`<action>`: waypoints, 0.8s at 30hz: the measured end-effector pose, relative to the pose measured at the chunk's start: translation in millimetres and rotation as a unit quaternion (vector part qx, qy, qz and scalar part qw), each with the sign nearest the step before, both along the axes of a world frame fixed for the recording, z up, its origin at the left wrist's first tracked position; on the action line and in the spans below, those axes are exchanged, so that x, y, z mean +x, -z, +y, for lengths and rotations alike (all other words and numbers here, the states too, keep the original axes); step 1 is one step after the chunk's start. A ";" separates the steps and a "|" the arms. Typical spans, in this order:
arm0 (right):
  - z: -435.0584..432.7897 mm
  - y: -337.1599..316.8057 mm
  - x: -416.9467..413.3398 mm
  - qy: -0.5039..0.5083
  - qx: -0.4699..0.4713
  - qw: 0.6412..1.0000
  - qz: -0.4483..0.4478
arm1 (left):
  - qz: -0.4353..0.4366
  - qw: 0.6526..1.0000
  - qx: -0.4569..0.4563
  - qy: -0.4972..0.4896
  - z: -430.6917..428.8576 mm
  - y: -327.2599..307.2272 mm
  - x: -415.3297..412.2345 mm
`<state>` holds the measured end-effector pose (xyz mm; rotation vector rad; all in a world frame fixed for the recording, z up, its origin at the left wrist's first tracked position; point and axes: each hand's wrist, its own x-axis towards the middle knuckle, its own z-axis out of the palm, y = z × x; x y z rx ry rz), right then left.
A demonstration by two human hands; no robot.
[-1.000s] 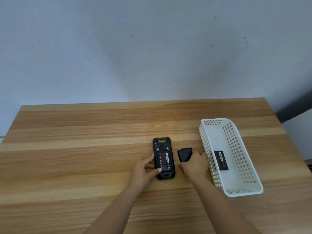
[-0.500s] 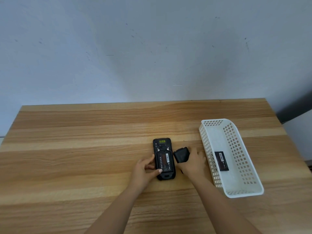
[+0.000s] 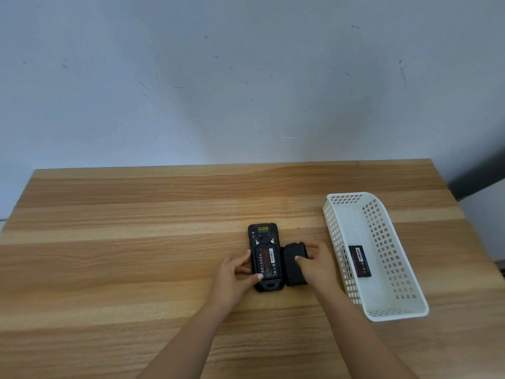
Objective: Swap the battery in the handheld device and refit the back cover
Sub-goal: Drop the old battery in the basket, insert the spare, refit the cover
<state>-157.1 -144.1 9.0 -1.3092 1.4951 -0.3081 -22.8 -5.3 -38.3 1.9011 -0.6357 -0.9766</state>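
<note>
At counter (image 3: 136,255) centre, left hand (image 3: 235,274) pinches the open-backed handheld device (image 3: 264,258), battery (image 3: 267,262) seated, while right hand (image 3: 318,265) fingers clamp the back cover (image 3: 293,265) at its 3 o'clock; misaligned tabs risk jamming, cover popping loose.

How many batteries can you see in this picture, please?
2. One battery sits in the open back of the handheld device on the table; the other battery lies inside the white basket. None looks hidden.
</note>
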 end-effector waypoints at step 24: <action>14.0 30.3 6.8 -0.120 -0.010 0.974 -0.190 | 0.059 0.996 -0.057 -0.034 5.5 -17.4 -1.9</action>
